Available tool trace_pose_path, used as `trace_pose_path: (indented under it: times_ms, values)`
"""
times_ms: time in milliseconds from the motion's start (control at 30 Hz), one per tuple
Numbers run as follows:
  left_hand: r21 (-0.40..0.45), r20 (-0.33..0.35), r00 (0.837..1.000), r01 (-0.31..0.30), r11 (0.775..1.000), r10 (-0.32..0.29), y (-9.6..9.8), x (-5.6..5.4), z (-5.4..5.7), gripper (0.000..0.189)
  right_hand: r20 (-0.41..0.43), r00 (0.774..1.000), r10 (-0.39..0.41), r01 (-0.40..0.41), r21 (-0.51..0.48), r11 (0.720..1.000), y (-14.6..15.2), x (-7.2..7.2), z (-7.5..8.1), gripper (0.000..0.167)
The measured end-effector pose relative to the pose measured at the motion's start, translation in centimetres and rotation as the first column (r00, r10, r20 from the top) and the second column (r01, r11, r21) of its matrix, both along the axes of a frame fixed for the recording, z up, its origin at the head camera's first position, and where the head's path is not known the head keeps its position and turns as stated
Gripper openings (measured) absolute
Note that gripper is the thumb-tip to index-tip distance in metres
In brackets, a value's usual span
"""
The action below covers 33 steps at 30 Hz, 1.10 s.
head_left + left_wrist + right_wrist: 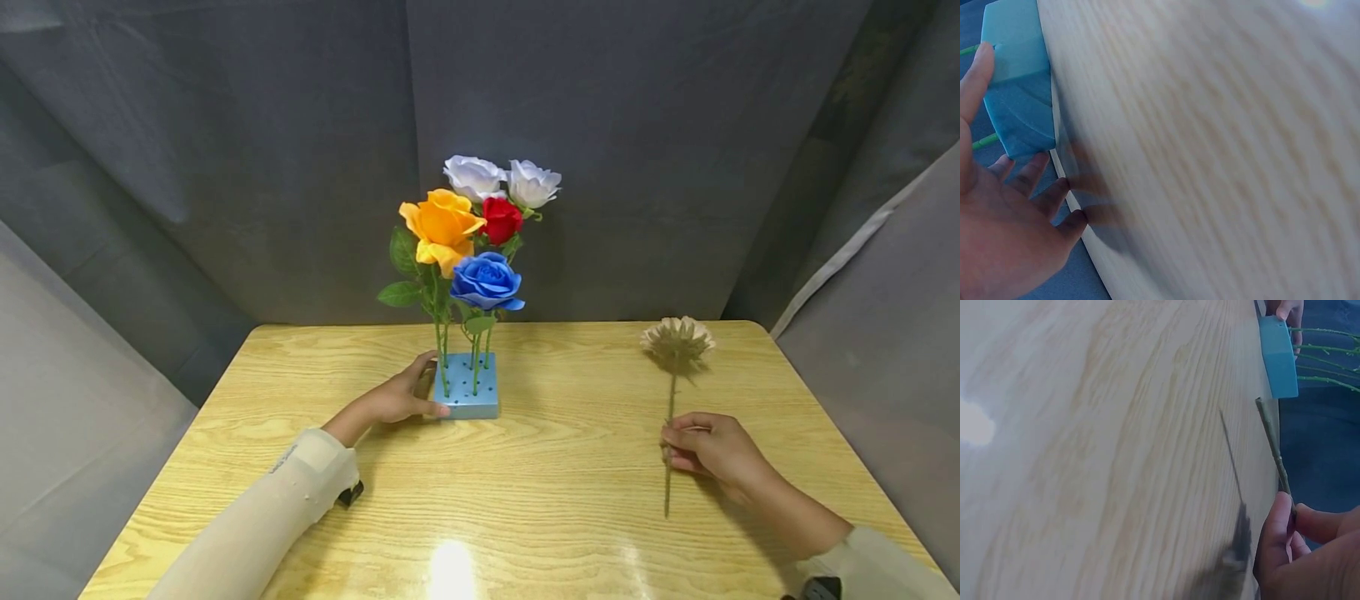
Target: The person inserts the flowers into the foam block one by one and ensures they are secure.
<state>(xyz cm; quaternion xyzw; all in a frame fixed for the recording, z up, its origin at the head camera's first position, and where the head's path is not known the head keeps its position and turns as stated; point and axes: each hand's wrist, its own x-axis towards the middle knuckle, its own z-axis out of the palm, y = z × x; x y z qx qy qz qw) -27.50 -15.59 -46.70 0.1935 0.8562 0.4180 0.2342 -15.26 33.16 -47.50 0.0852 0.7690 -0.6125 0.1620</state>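
A light blue block point(467, 410) with holes in its top stands on the table, bearing several upright artificial roses. My left hand point(405, 393) holds the block at its left side, the thumb on the front and fingers at the back corner. In the left wrist view that thumb lies against the block point(1020, 44), and the other fingers are spread by its lower edge. Over on the right, my right hand point(712, 454) pinches the thin stem of a pale beige flower point(677, 337), bloom pointing away from me. The stem's cut end point(1263, 409) shows in the right wrist view.
An orange rose point(442, 225), a blue rose point(487, 282), a red rose point(501, 220) and two white roses point(474, 177) rise above the block. The wooden table point(555, 500) ends at a grey curtain point(637, 167) behind, with more cloth at both sides.
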Motion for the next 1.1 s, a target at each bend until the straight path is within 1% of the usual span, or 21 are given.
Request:
trace_pose_path:
  times_ms: [200,433,633,867,1100]
  values:
    - [0.007,0.001,1.0,-0.001,1.0,0.001,0.1,0.1,0.1,0.112,-0.038,0.999,0.017,-0.018,-0.023,1.0,-1.2,-0.2,0.4,0.045]
    - [-0.008,-0.006,1.0,-0.002,1.0,0.002,-0.1,0.1,0.1,0.111,-0.077,0.997,0.002,-0.006,-0.054,0.999,-2.8,-0.8,1.0,0.035]
    - [-0.012,-0.007,1.0,0.001,1.0,-0.001,-0.1,-0.1,0.0,0.112,-0.103,0.995,0.001,-0.008,-0.07,0.997,-4.1,-1.3,1.8,0.035]
    - [-0.023,-0.022,1.0,0.004,1.0,-0.004,0.1,-0.1,0.1,0.113,-0.174,0.985,0.005,-0.02,-0.083,0.996,-5.7,-1.9,2.9,0.031]
    - [-0.013,-0.012,1.0,-0.002,1.0,0.002,-0.1,-0.1,-0.2,0.111,-0.224,0.975,0.008,-0.028,-0.085,0.996,-7.7,-2.5,3.6,0.028]
